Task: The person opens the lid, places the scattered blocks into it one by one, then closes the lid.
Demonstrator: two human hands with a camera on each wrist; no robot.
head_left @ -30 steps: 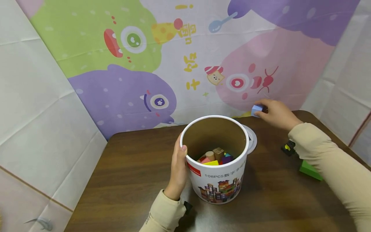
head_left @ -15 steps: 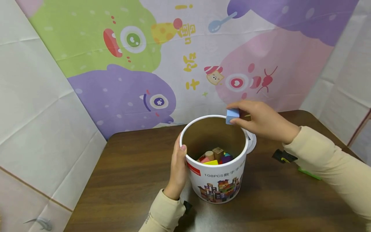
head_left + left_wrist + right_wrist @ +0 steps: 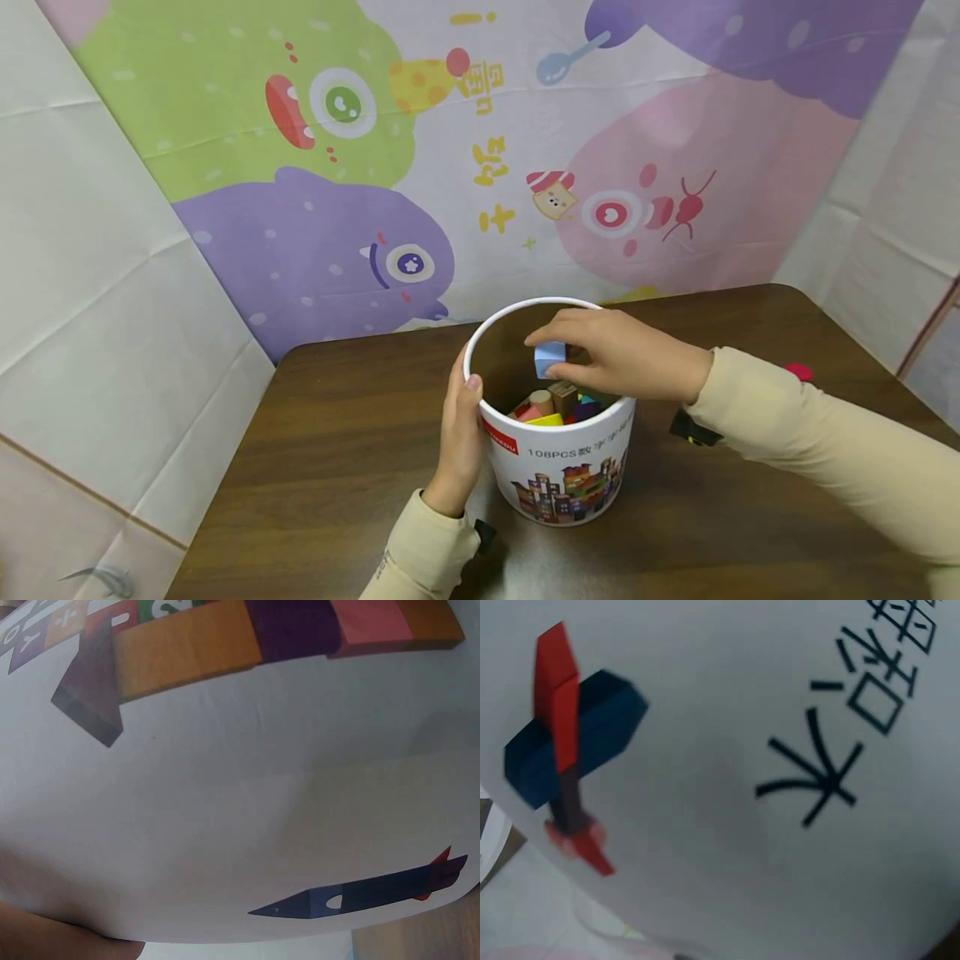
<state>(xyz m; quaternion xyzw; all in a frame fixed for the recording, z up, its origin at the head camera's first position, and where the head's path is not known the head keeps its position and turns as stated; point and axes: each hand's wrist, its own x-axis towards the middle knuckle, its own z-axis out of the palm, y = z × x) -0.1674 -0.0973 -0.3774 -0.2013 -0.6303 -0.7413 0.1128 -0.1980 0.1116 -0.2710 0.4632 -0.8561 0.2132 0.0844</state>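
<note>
A white bucket (image 3: 558, 492) with printed block pictures stands upright on the table. Inside lie several coloured blocks, among them a yellow block (image 3: 546, 421) and a natural wood block (image 3: 562, 393). My left hand (image 3: 459, 437) holds the bucket's left side, its thumb at the rim. Within the bucket's mouth, above the pile, a light blue block (image 3: 550, 360) is pinched between thumb and fingers of my right hand (image 3: 630, 350). Both wrist views are filled mostly by the printed bucket wall (image 3: 225, 787); part of my left hand (image 3: 60, 934) shows low in the left one.
The dark wooden table (image 3: 337, 467) meets a cartoon-printed cloth (image 3: 315, 250) at the back. A red piece (image 3: 799, 372) shows behind my right sleeve (image 3: 817, 442), which covers part of the table's right side.
My right hand has carried the light blue block leftward from the table's back right, over the rim and into the bucket's mouth. The left hand keeps its hold on the bucket.
</note>
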